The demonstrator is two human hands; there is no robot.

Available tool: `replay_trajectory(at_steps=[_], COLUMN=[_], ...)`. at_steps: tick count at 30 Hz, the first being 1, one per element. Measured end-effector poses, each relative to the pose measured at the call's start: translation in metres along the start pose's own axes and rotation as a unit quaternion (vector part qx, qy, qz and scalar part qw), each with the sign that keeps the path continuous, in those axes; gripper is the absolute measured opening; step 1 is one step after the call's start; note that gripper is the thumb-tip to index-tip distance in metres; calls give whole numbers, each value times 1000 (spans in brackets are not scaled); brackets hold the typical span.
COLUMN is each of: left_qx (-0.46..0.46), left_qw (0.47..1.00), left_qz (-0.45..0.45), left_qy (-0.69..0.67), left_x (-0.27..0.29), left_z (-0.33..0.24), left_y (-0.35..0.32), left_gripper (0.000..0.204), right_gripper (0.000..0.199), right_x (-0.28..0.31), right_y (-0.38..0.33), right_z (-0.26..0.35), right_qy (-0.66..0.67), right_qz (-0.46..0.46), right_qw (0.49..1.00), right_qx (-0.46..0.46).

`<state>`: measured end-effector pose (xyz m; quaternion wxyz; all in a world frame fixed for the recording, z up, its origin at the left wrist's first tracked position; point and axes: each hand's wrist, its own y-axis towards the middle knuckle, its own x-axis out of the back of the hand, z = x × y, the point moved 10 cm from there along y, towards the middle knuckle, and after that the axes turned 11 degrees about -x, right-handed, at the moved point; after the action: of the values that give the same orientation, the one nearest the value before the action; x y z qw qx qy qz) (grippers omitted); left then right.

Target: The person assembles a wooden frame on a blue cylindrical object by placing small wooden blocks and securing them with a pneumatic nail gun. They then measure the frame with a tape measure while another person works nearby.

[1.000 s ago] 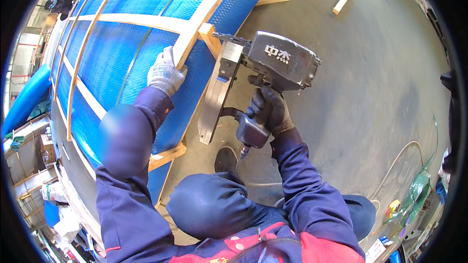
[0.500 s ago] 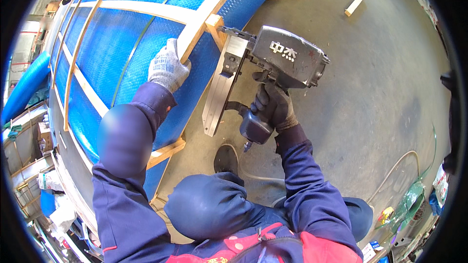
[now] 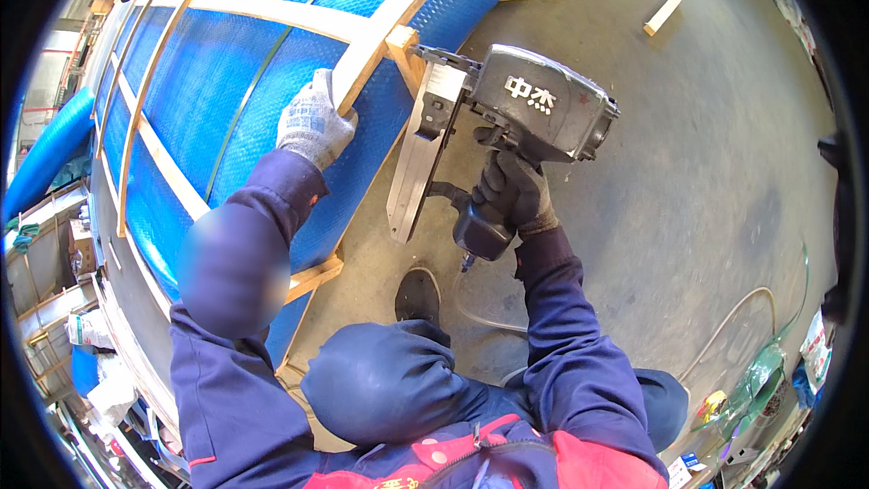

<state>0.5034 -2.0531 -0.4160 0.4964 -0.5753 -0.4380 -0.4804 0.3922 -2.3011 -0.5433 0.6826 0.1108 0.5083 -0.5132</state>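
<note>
My right hand (image 3: 514,190), in a dark-palmed glove, is wrapped round the handle of a black pneumatic nail gun (image 3: 543,100). Its silver magazine (image 3: 418,158) slants down toward me, and its nose touches or nearly touches a short wooden block (image 3: 402,43). That block joins a long wooden batten (image 3: 385,23) of a frame over a large load wrapped in blue bubble film (image 3: 262,95). With a grey knit glove, my left hand (image 3: 315,122) grips the near end of this batten. Its thumb lies on top; some fingers are hidden.
More thin wooden slats (image 3: 149,81) cross the blue load. A loose wood offcut (image 3: 663,14) lies on the concrete floor at far right. A pale air hose (image 3: 724,326) runs over the floor, near green plastic film (image 3: 760,380). Clutter and a blue roll (image 3: 45,158) stand at left.
The nail gun in my right hand has shifted very slightly right and up in the picture. My left hand stays on the batten.
</note>
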Motion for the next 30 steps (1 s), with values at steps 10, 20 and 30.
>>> replay_trajectory(at_steps=[10,20,30], left_qx=[-11,-17,-72], left_qw=[1000,999,979], left_qz=[-27,-43,-71], left_qy=[-11,-23,-178], left_x=[2,2,2], left_z=[0,2,9], left_y=[1,1,-1], left_gripper=[59,58,56], right_gripper=[36,42,38], right_x=[-4,1,128], right_y=[0,-7,-14], right_z=[8,8,-3], right_qy=[-7,0,165], right_qz=[12,15,-76], right_qw=[1000,999,980], right_qx=[15,45,81])
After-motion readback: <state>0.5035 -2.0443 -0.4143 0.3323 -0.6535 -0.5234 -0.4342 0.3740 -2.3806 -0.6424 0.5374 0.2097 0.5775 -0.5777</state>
